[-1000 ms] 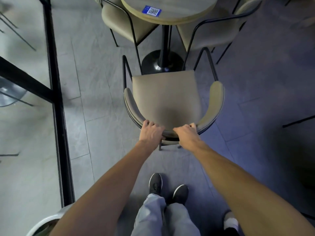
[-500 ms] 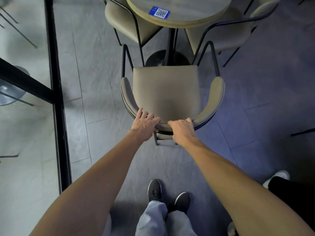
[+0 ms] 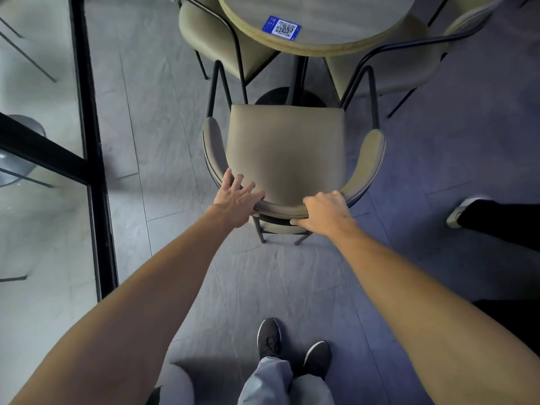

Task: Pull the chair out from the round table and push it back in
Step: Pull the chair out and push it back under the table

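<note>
Chair (image 3: 287, 150) stands on the grey tiled floor (image 3: 163, 118), its seat front just short of the round table (image 3: 330, 21) edge and not under the top, close to the table's black pedestal base (image 3: 271, 97). Your left hand (image 3: 236, 201) lies on the curved backrest at its left rear with fingers spread and extended over the rim, thumb underneath; it is a loose contact, not a clenched grasp. Your right hand (image 3: 325, 213) is wrapped over the backrest rim right of centre, fingers curled over the top and thumb beneath, grasping it. Both arms are nearly straight. A blue QR sticker (image 3: 282, 28) sits on the tabletop. Two matching chairs flank the table at left (image 3: 216, 33) and right (image 3: 394, 68). Your dark shoes (image 3: 268, 337) stand well behind the chair.
</note>
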A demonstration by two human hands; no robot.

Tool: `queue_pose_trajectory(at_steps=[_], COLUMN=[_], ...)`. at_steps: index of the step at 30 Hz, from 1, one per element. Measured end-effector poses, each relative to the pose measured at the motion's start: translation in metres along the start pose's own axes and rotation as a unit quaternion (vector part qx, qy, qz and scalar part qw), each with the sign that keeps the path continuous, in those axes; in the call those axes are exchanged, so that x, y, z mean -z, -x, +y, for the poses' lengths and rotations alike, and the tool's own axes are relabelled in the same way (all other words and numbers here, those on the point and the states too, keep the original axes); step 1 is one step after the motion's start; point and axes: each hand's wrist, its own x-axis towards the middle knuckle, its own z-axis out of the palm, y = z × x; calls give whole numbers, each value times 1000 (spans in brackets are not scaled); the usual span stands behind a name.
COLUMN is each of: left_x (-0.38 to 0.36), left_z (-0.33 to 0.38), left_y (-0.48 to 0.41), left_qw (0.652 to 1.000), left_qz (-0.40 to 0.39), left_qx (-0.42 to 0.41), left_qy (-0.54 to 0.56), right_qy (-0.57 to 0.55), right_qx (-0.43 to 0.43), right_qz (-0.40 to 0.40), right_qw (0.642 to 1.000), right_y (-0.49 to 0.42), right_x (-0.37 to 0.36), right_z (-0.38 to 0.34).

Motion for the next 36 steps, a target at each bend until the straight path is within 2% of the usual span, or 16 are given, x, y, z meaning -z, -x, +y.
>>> queue_pose_trajectory(at_steps=[7,18,28,31,34,36], left_x=[3,-4,-8,-6,-10,-12], left_z=[-41,-105,-94,-75,-37,-24], left_y=[-14,-43,-42,-40,-40,-43], left_qw=[1000,998,999,998,996,994], left_qz=[8,22,21,49,79,88], left_qx=[11,-12,15,-4,-45,-29], left_qy=[-19,-50,-41,-40,20,62], right_qy=[42,-29,-41,-49,-41,-46], right_qx=[19,25,20,2,-18,-28], right_qz=[8,29,19,24,18,14], right_qw=[999,999,999,999,999,998], right_y=[-28,-74,-77,-76,-76,-76], right_x=[18,20,14,13,11,13], right_z=[-24,-44,-44,-46,-49,-51])
